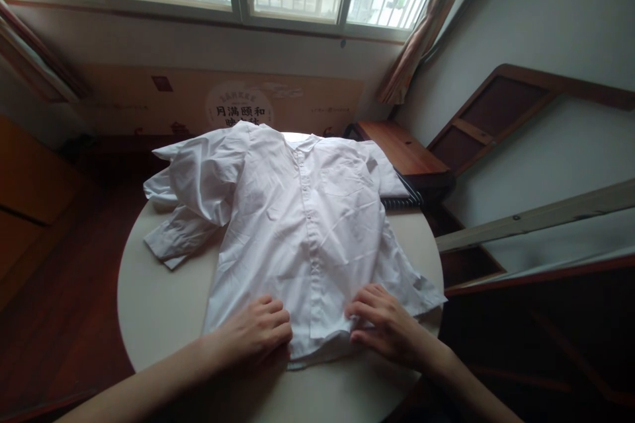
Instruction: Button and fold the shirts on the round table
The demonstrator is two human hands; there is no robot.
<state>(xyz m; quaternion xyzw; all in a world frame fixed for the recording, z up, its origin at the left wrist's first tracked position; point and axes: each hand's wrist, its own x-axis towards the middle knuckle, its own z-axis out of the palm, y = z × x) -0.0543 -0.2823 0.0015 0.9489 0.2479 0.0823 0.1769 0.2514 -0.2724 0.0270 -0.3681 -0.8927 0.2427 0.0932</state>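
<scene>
A white button-up shirt (pixel 278 225) lies front side up on a round, pale table (pixel 153 304), its collar away from me and its hem towards me. The button placket runs down the middle, and a chest pocket shows on the right. My left hand (pixel 262 327) is closed on the hem left of the placket, its fingertips hidden underneath. To the right of the placket, my right hand (pixel 380 320) pinches the hem between thumb and fingers. Between the hands the bottom edge is slightly raised and wavy. More crumpled white cloth (pixel 181 234) lies at the left side.
A black ridged object (pixel 401 201) sticks out from under the cloth at the table's right. Beyond it stands a brown wooden piece of furniture (pixel 404 145). A printed panel (pixel 307 96) leans below the barred window. A wooden rail (pixel 540 211) slants along the right.
</scene>
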